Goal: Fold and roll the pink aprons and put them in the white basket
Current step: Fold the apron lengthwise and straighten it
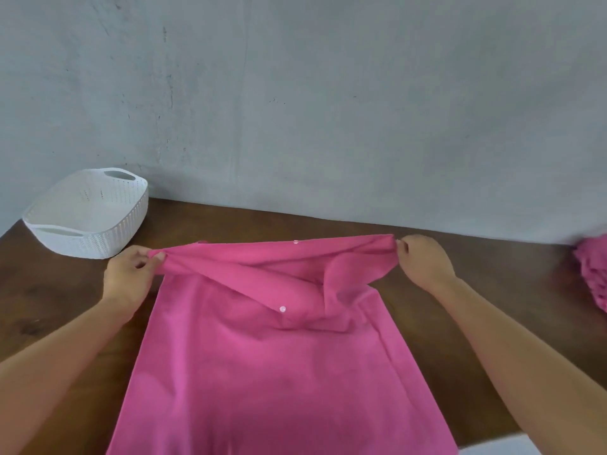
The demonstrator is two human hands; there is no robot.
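Observation:
A pink apron (272,366) lies spread lengthwise on the brown wooden table (59,307), running from the near edge toward the wall. Its far end is lifted and partly folded back, with two small white buttons showing. My left hand (129,277) pinches the far left corner of that end. My right hand (423,261) pinches the far right corner. The white basket (88,213) stands empty at the table's back left, just beyond my left hand.
More crumpled pink cloth (593,270) lies at the right edge of the table, partly cut off by the frame. A grey wall (312,110) rises directly behind the table. The table's near right corner shows at the bottom right.

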